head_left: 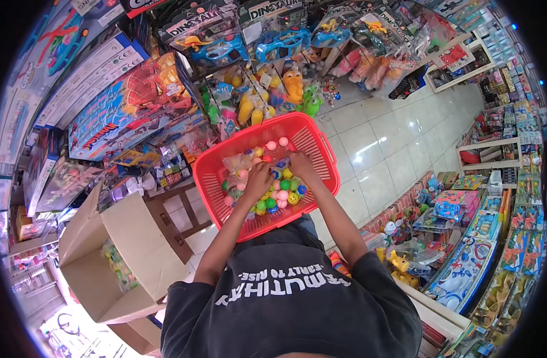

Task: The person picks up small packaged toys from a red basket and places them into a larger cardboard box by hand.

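A red plastic basket [209, 179] with slotted walls rests at my lap, holding many small colourful balls [285, 185] in pink, green, yellow and blue. My left hand [259, 182] is down among the balls, its fingers bent and closed; whatever they grip is hidden. To its right, my right hand [301, 166] reaches in over the basket's far right part. Its fingers are curled inward, and I cannot make out what is between them. Crumpled clear plastic [237, 162] lies on the balls at the basket's left side.
An open cardboard box [145, 232] with packed colourful items stands at the left. Hanging toy packs [282, 45] and boxed toys [112, 119] crowd the far and left sides. Tiled floor [375, 143] stretches to the right, beside shelves of packaged toys [461, 262].
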{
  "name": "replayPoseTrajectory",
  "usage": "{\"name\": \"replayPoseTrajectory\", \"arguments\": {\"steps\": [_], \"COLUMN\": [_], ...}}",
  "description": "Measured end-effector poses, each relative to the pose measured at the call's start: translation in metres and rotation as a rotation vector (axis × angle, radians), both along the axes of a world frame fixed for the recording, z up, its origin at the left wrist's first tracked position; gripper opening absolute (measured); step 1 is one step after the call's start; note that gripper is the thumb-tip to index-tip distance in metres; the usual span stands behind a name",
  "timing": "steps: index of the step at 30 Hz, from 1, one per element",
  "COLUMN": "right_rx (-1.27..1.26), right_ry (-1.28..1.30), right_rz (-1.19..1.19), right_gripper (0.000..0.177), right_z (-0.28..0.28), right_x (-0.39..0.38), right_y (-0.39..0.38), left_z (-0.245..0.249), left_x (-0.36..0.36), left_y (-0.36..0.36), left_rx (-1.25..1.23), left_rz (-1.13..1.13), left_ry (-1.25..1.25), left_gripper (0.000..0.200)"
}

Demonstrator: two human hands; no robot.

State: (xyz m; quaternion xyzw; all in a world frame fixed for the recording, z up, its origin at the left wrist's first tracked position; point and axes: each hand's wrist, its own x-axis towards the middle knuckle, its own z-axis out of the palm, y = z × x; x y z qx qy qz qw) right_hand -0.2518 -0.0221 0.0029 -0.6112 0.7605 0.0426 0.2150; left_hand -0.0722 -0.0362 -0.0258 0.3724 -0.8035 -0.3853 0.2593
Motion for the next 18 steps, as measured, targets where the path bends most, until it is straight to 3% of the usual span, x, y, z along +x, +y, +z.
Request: {"name": "replayPoseTrajectory", "arguments": {"steps": [4, 11, 18], "right_rx": [0.115, 0.014, -0.029], "right_ry": [0.168, 0.172, -0.132], "right_rz": [0.119, 0.135, 0.075], "right_gripper": [0.031, 0.032, 0.030], "right_z": [-0.023, -0.053, -0.053], "right_x": [0.000, 0.000, -0.016], "right_y": [-0.017, -0.018, -0.021], "left_z": [-0.008, -0.003, -0.006], "left_x": [0.006, 0.015, 0.017], "left_y": [0.009, 0.007, 0.005], "left_rx": [0.010, 0.059, 0.092], "left_rz": [-0.048, -0.055, -0.058], "left_ry": [-0.113, -0.114, -0.092], "left_gripper": [0.035, 0.038, 0.038]}}
